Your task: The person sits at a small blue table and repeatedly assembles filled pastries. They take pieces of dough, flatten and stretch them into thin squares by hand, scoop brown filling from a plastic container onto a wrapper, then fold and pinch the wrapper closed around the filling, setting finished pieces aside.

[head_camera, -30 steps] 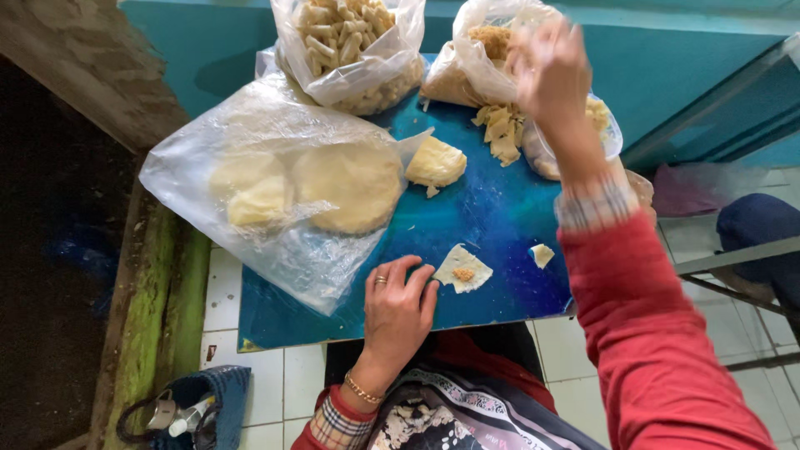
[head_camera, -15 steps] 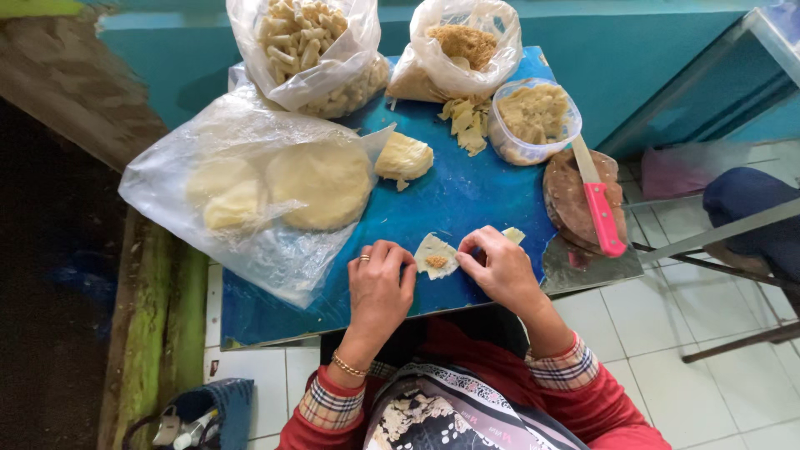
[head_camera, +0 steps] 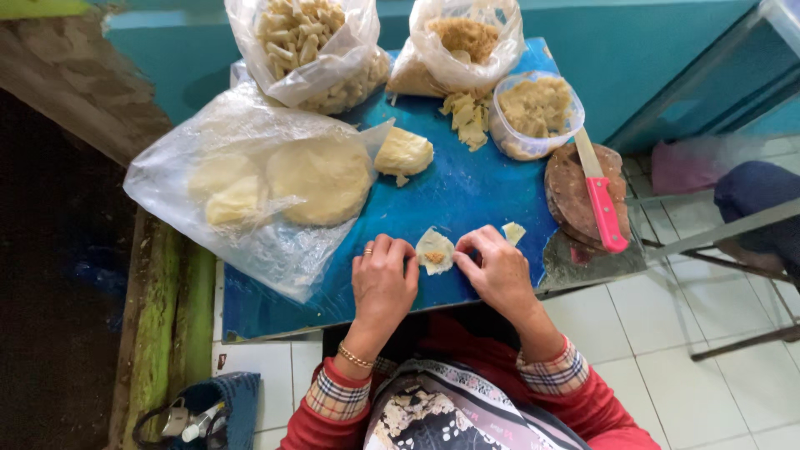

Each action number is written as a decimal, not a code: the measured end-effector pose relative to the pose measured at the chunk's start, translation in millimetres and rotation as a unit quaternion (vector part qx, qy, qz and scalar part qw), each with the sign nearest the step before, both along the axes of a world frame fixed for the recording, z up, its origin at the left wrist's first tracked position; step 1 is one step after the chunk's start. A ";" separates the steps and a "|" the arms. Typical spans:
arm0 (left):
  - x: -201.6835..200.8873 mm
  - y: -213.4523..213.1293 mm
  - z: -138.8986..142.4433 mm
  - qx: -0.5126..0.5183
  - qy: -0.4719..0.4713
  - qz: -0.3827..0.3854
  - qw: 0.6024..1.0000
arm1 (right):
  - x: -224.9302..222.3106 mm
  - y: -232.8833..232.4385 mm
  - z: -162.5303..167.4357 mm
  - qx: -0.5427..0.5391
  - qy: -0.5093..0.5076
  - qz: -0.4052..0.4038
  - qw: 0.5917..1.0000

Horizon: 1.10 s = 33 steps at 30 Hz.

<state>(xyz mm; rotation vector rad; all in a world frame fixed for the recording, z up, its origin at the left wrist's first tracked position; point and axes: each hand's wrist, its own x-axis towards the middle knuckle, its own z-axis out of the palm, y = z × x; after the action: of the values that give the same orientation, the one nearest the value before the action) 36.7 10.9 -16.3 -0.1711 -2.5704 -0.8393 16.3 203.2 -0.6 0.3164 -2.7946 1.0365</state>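
A small pale dough wrapper (head_camera: 434,250) with a dab of brown filling lies on the blue table top (head_camera: 467,200). My left hand (head_camera: 382,279), with a ring and a bracelet, pinches its left edge. My right hand (head_camera: 497,268) pinches its right edge. A second small dough piece (head_camera: 513,232) lies just beyond my right hand. A lump of pale dough (head_camera: 402,153) sits further back in the middle.
A clear plastic bag (head_camera: 242,192) with flat dough rounds lies at left. Two bags, folded pieces (head_camera: 312,46) and brown filling (head_camera: 467,42), stand at the back. A tub of filling (head_camera: 536,112), cut dough strips (head_camera: 465,112) and a pink-handled knife (head_camera: 602,200) on a round board sit right.
My right hand came down from the back bags to the wrapper, which now carries filling. Both hands have closed in on its edges. The view shifted slightly.
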 end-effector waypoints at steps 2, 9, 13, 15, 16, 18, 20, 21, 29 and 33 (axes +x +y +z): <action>-2.3 -0.9 0.9 0.014 -0.001 -0.016 1.000 | -1.7 -1.0 0.6 -0.026 -0.006 0.004 1.000; 0.0 1.6 0.0 0.134 -0.048 -0.072 0.987 | -0.2 -2.2 -4.7 -0.104 0.002 0.027 0.994; 2.7 4.0 -0.1 0.154 0.001 -0.098 0.983 | 3.8 -7.9 -8.5 -0.098 0.044 0.054 0.993; 4.0 3.7 0.5 0.110 0.049 -0.102 0.987 | 6.2 -9.0 -7.4 -0.086 0.080 0.086 0.989; 4.7 3.2 1.2 0.095 0.052 -0.111 0.988 | 7.1 -8.8 -6.0 -0.080 0.099 0.103 0.986; 6.4 1.2 1.9 0.068 0.058 -0.127 0.988 | 8.3 -6.4 -2.7 -0.033 0.113 0.117 0.986; 7.6 -0.4 2.9 0.044 0.044 -0.138 0.988 | 7.8 -3.5 0.2 0.004 0.137 0.142 0.980; 8.2 -0.8 3.2 0.032 0.037 -0.144 0.988 | 6.2 -2.0 1.1 0.018 0.154 0.158 0.975; 3.4 -2.9 -0.7 0.022 0.063 -0.152 0.986 | -17.6 2.1 -8.6 0.074 0.188 0.233 0.951; -7.4 -1.6 -8.4 0.067 0.057 -0.137 0.987 | -42.9 0.9 -12.8 0.002 0.052 0.226 0.973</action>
<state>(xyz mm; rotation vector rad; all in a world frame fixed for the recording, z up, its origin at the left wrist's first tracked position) 29.3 9.4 -24.7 -0.5266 -2.4074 -1.0650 -26.6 204.1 -13.4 1.0121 -2.6888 1.0536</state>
